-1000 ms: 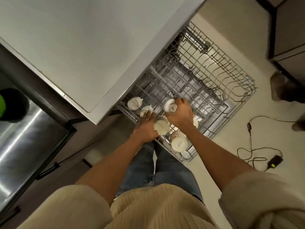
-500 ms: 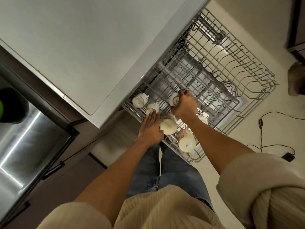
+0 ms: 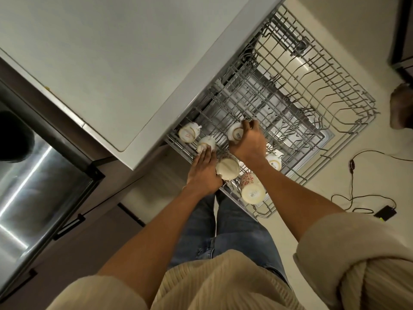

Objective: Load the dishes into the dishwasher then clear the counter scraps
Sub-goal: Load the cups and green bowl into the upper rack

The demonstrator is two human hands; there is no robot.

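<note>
Fingers of right hand curl round an upturned cup, base showing toward the camera, axis tilted, in the wire rack. Left hand lies straight-fingered, tips touching a second cup, base up. Third cup sits just left; bowl between the wrists; flowered mug nearer, bottom up. Bench overhangs the rack's left edge.

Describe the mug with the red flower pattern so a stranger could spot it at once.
Start at the pulled-out wire dishwasher rack beside the white counter. At the rack's corner nearest the person stands the patterned mug, upside down, base toward the camera. It alone has red flowers on its side and is taller than the cups around it.
</note>
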